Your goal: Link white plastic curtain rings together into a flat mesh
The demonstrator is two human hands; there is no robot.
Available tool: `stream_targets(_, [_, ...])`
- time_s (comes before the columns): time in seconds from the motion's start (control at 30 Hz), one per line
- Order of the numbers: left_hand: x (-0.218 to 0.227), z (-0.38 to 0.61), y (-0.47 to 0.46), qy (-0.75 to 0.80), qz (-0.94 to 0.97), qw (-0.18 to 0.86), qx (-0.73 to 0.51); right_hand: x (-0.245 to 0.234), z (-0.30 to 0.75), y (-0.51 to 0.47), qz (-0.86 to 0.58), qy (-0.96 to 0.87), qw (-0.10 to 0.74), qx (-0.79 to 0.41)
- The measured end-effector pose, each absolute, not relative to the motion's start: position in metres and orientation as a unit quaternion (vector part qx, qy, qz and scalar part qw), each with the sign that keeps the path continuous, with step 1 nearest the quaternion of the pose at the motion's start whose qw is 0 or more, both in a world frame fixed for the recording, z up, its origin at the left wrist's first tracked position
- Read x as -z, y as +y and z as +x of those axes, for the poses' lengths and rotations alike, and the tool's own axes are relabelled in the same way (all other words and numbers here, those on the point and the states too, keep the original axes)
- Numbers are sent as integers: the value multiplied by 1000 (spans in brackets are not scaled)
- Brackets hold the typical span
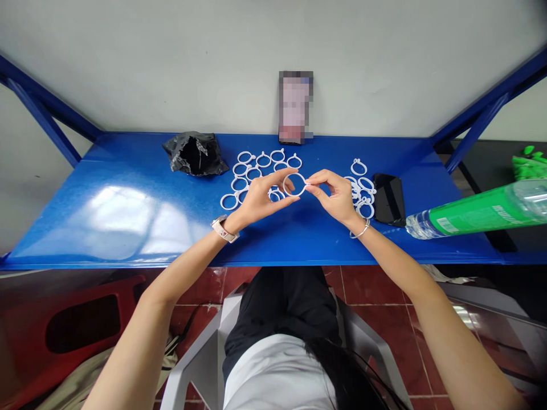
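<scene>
A white plastic curtain ring (294, 174) with a small eyelet is held up above the table between both hands. My left hand (260, 199) has its thumb and fingers around the ring's left side. At the eyelet on the ring's right side, the thumb and fingertips of my right hand (335, 195) are pinched together. Several more white curtain rings (229, 201) lie spread on the table behind and beside my left hand, some partly hidden by it. To the right of my right hand lies a smaller, overlapping pile of similar rings (366, 210).
On the blue table (171, 239) a crumpled black plastic bag (177, 156) lies open at the back left. A phone (294, 108) with a blurred screen leans against the wall. Right of the ring pile are a black phone (388, 199) and a green-labelled bottle (478, 210).
</scene>
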State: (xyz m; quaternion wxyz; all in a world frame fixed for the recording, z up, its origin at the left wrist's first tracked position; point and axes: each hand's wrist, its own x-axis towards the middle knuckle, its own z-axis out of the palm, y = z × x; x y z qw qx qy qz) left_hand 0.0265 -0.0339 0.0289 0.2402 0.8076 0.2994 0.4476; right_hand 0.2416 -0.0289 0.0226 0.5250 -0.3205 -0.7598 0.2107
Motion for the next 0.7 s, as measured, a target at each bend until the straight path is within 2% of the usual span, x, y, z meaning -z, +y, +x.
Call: stream_targets(0.7, [-28,26,-30,291,806,210,-471,-27,243,-32,-341,-769,506,-192])
